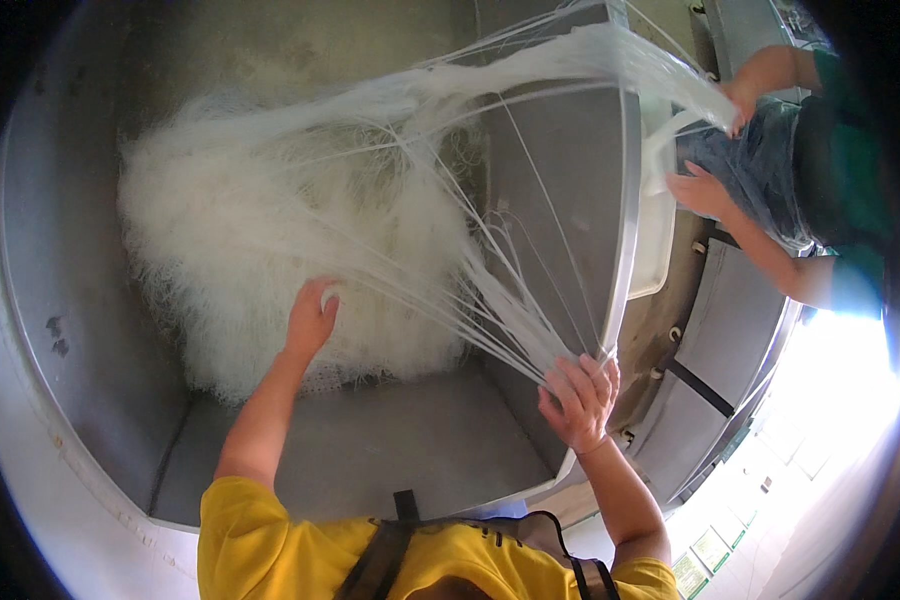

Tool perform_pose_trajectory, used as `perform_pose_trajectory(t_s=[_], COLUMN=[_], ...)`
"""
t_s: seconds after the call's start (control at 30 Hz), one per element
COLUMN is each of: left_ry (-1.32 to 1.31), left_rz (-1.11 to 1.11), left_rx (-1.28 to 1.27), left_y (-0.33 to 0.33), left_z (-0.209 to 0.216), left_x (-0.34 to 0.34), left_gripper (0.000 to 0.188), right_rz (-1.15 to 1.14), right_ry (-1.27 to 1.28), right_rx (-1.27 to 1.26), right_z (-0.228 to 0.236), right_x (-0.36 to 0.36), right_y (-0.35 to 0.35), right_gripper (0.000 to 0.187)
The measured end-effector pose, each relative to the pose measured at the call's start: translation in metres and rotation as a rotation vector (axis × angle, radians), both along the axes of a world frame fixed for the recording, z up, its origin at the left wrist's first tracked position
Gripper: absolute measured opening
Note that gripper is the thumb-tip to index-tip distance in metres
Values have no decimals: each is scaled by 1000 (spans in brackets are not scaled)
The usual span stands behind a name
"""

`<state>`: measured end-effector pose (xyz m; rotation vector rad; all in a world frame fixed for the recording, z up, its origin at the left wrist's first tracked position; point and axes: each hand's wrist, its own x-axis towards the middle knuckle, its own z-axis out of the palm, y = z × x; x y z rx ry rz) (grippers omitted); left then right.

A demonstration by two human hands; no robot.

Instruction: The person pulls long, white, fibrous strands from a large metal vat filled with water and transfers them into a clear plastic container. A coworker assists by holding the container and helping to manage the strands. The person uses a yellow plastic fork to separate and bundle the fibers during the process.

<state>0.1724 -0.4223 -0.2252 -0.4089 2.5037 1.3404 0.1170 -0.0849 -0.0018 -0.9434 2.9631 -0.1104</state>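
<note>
A large tangled mass of fine white noodle-like strands lies in a deep grey metal tub. My left hand is at the near side of the mass, its fingers loosely curved and the thumb apart; no strand shows clearly in its grasp. By the tub's right rim, my right hand is closed on a fanned bundle of strands drawn tight from the mass. Another thick bundle stretches over the far right rim to a co-worker's hand.
Beyond the right rim stands a co-worker in a green top, wearing a translucent apron; their other hand is above a white tray. Grey metal panels stand farther right. The tub's raised metal rim separates us.
</note>
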Motion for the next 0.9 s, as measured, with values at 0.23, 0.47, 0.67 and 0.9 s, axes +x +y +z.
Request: perform_pose_trajectory(t_s=[0.23, 0.47, 0.67, 0.9], left_ry=[404, 494, 119, -387], left_rz=[148, -172, -423, -186], left_rx=[-216, -464, -488, -823], left_y=[9, 40, 45, -178], left_z=[-14, -62, -85, -125], left_x=[-168, -303, -332, -294], left_gripper=[38, 52, 43, 32], right_rz=[-11, 1, -3, -21], right_ry=[-36, -69, -99, -106], right_rx=[-3, 11, 55, 62], right_z=[-2, -1, -4, -1], right_x=[-1, -4, -1, 1], right_y=[3, 6, 10, 11], right_gripper=[25, 22, 23, 23])
